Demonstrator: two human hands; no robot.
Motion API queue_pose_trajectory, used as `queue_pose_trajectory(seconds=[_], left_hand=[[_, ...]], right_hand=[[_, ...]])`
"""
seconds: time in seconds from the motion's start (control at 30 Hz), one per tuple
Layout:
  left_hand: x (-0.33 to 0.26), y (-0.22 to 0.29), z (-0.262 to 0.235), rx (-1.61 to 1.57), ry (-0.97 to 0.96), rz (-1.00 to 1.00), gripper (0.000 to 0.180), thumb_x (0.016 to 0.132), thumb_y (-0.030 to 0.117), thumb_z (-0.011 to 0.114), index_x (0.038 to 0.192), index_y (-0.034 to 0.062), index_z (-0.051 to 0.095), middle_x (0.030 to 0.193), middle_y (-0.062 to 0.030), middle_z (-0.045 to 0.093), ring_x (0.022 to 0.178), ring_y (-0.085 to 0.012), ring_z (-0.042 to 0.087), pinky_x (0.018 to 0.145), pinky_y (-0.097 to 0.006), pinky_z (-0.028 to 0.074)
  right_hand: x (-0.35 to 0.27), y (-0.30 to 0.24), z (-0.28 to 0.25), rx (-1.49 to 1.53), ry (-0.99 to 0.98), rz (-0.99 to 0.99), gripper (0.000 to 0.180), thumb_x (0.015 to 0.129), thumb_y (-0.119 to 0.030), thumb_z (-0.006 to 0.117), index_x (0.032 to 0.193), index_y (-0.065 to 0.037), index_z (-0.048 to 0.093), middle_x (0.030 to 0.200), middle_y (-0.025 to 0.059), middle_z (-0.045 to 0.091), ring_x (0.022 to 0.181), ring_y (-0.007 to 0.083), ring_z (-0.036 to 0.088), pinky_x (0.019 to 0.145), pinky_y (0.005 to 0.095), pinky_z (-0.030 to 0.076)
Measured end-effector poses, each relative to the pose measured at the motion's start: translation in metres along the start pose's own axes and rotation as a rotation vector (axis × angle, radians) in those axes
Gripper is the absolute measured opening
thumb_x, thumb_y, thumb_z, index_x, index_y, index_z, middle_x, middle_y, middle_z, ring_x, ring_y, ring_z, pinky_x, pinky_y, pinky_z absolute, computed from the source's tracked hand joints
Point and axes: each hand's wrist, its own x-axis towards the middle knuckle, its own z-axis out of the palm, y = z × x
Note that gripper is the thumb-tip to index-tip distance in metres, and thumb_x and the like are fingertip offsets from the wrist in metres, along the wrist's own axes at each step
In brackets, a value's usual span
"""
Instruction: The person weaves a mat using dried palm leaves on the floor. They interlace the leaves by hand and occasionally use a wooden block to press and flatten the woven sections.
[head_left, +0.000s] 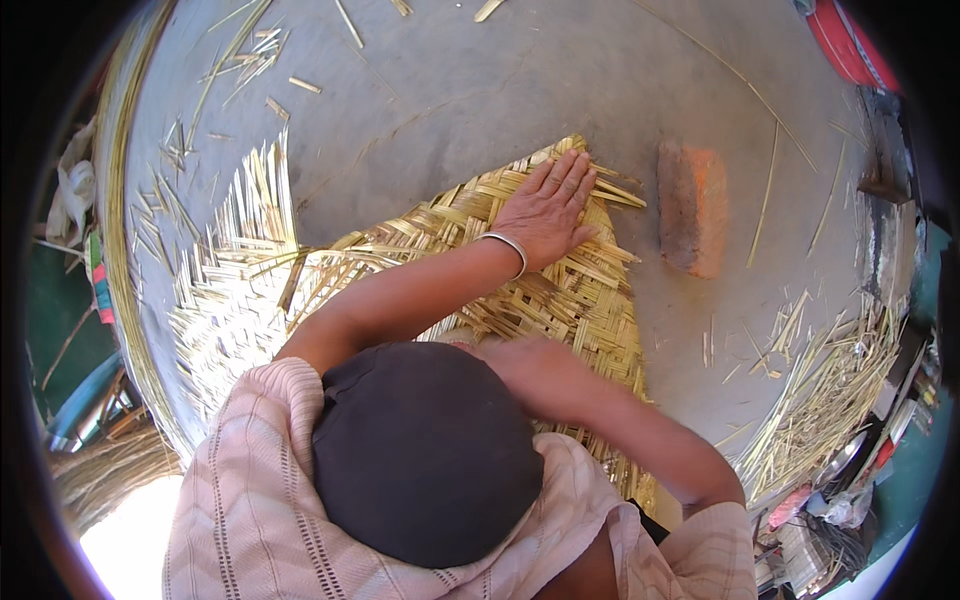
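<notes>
A woven mat (pixel 605 310) of yellowish straw-like strips lies on the grey floor, with loose strip ends standing out along its left side and at its far corner. Flat on its far corner rests my left hand (pixel 548 212), fingers stretched out and a metal bangle at the wrist. My right hand (pixel 528 375) is lower, over the middle of the mat; motion blurs it and its fingers are partly hidden. A dark rounded shape (pixel 430 455) covers the near part of the mat. Beside the mat's right edge lies a reddish brick (pixel 692 210), apart from both hands.
A heap of thin strips (pixel 825 400) lies at the right, and scattered offcuts (pixel 255 60) at the far left. Long strips (pixel 122 200) curve along the left edge. A red item (pixel 850 45) is at the far right, with mixed household things below it.
</notes>
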Motion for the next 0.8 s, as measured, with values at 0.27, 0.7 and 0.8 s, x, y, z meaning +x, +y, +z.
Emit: queue_pose_trajectory(seconds=[0.27, 0.7, 0.8], left_hand=[[-0.001, -0.001, 0.013, 0.039, 0.056, 0.054, 0.072, 0.099, 0.05, 0.037, 0.151, 0.0008, 0.026, 0.159, -0.0146, 0.023, 0.15, -0.0259, 0.013, 0.121, -0.041, 0.009], [-0.001, 0.002, 0.015, 0.05, -0.003, 0.193, 0.063, 0.101, 0.039, 0.036, 0.148, -0.0022, 0.031, 0.158, -0.0169, 0.025, 0.149, -0.0281, 0.015, 0.122, -0.042, 0.01], [0.0, 0.004, 0.016, 0.046, -0.01, 0.204, 0.06, 0.101, 0.036, 0.036, 0.148, -0.0024, 0.032, 0.158, -0.0175, 0.025, 0.149, -0.0282, 0.016, 0.122, -0.042, 0.01]], right_hand=[[-0.035, 0.094, -0.121, -0.434, 1.037, 0.929, 0.088, 0.074, -0.033, 0.079, 0.144, -0.003, 0.037, 0.136, 0.0212, 0.053, 0.129, 0.0346, 0.049, 0.105, 0.0419, 0.041], [-0.036, 0.048, -0.196, -0.297, 1.051, 0.536, 0.073, 0.074, -0.023, 0.083, 0.134, 0.004, 0.049, 0.123, 0.0166, 0.063, 0.113, 0.0255, 0.061, 0.098, 0.0342, 0.047], [-0.028, -0.004, -0.235, -0.263, 1.06, 0.05, 0.066, 0.078, -0.02, 0.08, 0.135, -0.003, 0.051, 0.122, 0.0134, 0.064, 0.111, 0.0178, 0.059, 0.097, 0.0297, 0.045]])
